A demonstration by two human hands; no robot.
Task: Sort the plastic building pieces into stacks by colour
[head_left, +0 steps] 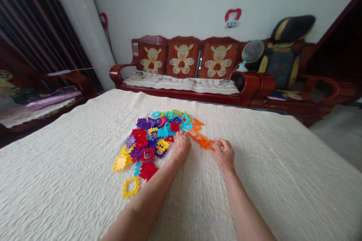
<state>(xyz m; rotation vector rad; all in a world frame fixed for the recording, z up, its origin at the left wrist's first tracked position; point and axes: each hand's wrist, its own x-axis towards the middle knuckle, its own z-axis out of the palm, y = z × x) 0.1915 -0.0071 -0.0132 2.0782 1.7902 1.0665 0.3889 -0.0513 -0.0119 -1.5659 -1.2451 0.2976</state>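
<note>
A heap of interlocking plastic tiles [140,138] with notched edges lies on the pale quilted cover, in red, purple, yellow, blue and green. My left hand [182,144] is at the heap's right edge, fingers curled down and held together. What its fingertips hold, if anything, is hidden. To its right, several orange tiles [205,142] form a group apart from the other colours. My right hand [225,153] is closed, with thumb and fingertips pinching the right end of this orange group. A yellow frame-shaped tile [131,187] lies nearest to me, beside my left forearm.
The pale quilted cover [70,150] spreads over a wide flat surface. Beyond its far edge stands a wooden sofa [249,86] with bear-patterned cushions. A small fan [253,52] and a chair with a massage pad [283,64] are at the back right.
</note>
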